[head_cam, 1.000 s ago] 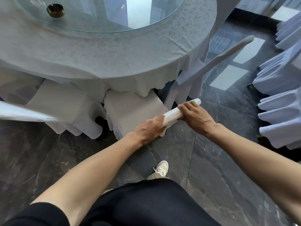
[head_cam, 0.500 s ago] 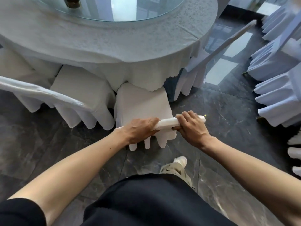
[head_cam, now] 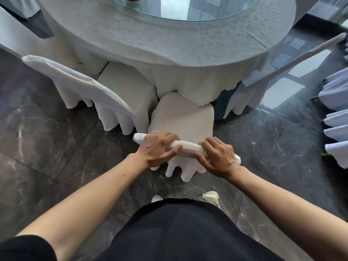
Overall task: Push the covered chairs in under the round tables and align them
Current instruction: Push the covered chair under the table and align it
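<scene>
Chair (head_cam: 185, 117) partly under table (head_cam: 169, 40)

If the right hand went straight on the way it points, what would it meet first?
The right hand grips the chair back, so that comes first. Past it lies open air over the seat, then probably the tablecloth edge; depth is unclear.

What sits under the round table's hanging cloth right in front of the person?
The front edge of the held chair tucks under the tablecloth; left hand and right hand grip its backrest. The cloth hides the table's base.
</scene>
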The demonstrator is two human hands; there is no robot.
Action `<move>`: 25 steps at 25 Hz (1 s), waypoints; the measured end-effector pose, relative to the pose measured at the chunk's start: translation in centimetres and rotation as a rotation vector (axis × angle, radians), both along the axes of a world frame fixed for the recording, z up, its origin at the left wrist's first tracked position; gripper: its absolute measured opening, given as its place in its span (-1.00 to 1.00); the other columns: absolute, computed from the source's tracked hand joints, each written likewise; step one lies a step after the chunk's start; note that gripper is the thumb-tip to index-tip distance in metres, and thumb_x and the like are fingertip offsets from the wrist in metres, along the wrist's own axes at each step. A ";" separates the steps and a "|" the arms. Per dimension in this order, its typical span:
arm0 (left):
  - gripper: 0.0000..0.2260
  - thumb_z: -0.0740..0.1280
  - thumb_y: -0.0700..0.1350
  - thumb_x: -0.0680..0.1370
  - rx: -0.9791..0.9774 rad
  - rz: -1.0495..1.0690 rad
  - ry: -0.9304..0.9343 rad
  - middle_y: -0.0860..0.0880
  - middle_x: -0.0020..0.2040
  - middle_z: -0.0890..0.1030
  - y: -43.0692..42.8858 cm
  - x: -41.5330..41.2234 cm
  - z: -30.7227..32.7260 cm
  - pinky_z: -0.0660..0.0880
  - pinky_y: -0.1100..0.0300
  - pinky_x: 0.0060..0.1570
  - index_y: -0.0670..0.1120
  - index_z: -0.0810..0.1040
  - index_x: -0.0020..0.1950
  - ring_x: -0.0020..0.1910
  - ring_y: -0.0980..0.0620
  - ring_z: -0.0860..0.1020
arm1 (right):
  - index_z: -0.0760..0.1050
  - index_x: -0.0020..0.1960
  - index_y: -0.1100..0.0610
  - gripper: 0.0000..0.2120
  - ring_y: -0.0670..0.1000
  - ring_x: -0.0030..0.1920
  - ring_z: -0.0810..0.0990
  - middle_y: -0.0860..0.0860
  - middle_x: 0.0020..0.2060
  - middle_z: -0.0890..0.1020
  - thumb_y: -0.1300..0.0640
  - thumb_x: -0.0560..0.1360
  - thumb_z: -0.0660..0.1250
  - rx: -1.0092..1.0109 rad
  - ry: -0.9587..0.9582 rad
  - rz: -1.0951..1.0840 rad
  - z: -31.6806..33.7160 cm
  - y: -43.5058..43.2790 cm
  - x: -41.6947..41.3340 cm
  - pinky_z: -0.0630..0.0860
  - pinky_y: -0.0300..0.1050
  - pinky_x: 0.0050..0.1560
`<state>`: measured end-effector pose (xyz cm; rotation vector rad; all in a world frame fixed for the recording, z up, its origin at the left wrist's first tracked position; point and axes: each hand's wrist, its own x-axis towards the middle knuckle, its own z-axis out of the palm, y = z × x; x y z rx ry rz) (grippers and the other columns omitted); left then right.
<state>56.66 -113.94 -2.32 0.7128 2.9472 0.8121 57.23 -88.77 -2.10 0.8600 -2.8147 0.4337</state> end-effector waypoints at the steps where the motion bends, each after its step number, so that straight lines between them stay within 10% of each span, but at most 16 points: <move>1: -0.58 -0.04 0.18 0.58 0.011 0.079 -0.004 0.03 -0.16 0.59 0.6 0.0 0.0 0.35 0.09 -0.16 0.00 0.53 -0.04 -0.22 -0.01 0.51 | 0.52 0.02 0.09 -0.56 0.06 -0.23 0.54 -0.02 -0.15 0.56 -0.21 0.59 0.03 -0.023 -0.035 -0.023 0.0 0.0 0.1 0.39 -0.06 -0.45; 13: -0.65 0.09 -0.03 0.50 0.060 0.310 0.314 0.02 -0.46 0.55 1.8 -2.5 -2.0 0.36 0.16 -0.45 -0.04 0.55 -0.39 -0.51 0.00 0.45 | 0.59 -0.22 0.10 -0.42 0.07 -0.49 0.53 0.00 -0.44 0.59 -0.05 0.64 -0.13 -0.137 0.110 -0.336 -0.9 -1.9 -0.9 0.33 -0.15 -0.50; 25: -0.62 -0.01 -0.01 0.49 -0.072 0.341 0.199 -0.02 -0.43 0.51 -0.3 -13.5 -1.1 0.23 0.17 -0.35 -0.07 0.51 -0.36 -0.45 -0.06 0.45 | 0.44 -0.27 0.12 -0.57 0.13 -0.56 0.43 0.01 -0.52 0.46 -0.04 0.59 -0.05 -0.043 0.077 -0.407 -0.2 -4.8 -10.6 0.17 -0.20 -0.46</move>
